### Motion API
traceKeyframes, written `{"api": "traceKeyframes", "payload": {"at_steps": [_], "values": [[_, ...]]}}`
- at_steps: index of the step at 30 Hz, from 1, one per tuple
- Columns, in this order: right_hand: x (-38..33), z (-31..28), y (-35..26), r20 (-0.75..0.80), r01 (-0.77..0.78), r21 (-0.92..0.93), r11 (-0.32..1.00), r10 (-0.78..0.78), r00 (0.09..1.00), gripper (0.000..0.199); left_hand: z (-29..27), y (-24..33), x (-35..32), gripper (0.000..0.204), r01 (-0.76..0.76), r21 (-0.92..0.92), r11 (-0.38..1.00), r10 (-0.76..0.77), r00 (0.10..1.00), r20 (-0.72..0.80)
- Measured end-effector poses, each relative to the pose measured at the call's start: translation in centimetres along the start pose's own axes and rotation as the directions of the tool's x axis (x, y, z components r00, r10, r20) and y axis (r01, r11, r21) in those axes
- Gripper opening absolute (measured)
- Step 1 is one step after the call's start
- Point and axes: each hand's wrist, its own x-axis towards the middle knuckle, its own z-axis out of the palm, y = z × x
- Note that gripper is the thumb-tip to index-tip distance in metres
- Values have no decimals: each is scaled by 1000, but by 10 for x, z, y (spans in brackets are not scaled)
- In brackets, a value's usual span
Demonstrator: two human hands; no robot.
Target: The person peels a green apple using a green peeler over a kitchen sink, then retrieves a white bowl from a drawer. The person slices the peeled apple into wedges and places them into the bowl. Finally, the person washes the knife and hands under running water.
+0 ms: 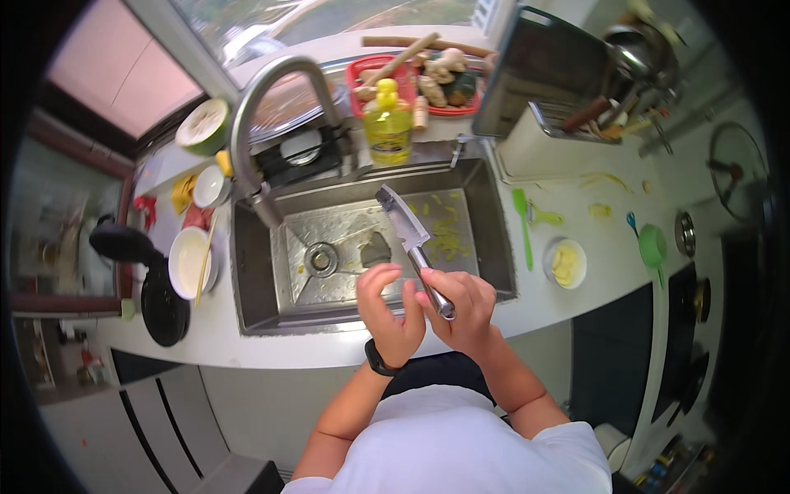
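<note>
My right hand (462, 306) is wrapped round the silver handle of a small kitchen knife (406, 221) with a short, broad blade. The knife slants up and left over the sink, its dark-marked tip pointing away from me. Close beside the handle is my left hand (390, 319), fingers curved and apart from the thumb, with nothing seen in it. A dark band sits on that wrist. Below the blade, the steel sink (329, 218) holds a greyish scrap (376, 250) near the drain (321, 259). Green peel strips (444, 230) lie in its right part.
A tall faucet (239, 140) arches over the sink's left side. Behind stand a yellow soap bottle (387, 128) and red baskets (362, 70). At right are a green knife (523, 229), a peeler (545, 216) and a bowl of pale slices (566, 263); a chopstick-topped bowl (189, 262) sits left.
</note>
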Motion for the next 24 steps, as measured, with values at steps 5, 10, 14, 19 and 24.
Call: {"api": "traceKeyframes", "payload": {"at_steps": [5, 10, 14, 19, 24], "values": [[-40, 6, 63, 50, -316, -85, 945, 320, 946, 22, 57, -41, -27, 39, 98, 111, 989, -136, 898, 419], [-46, -29, 72, 1, -413, -106, 904, 416, 909, 20, 72, -16, -29, 49, 58, -19, 998, -38, 832, 554], [14, -104, 64, -131, -370, -202, 907, 350, 928, 21, 97, 37, 25, 56, -111, -155, 982, 177, 836, 520], [99, -209, 59, -346, -328, -159, 931, 259, 902, 21, 120, 76, 60, 55, -7, -319, 948, 160, 875, 457], [158, -241, 90, -385, -239, -203, 949, 147, 911, 24, 153, 83, 99, 52, 190, -500, 845, 46, 905, 423]]}}
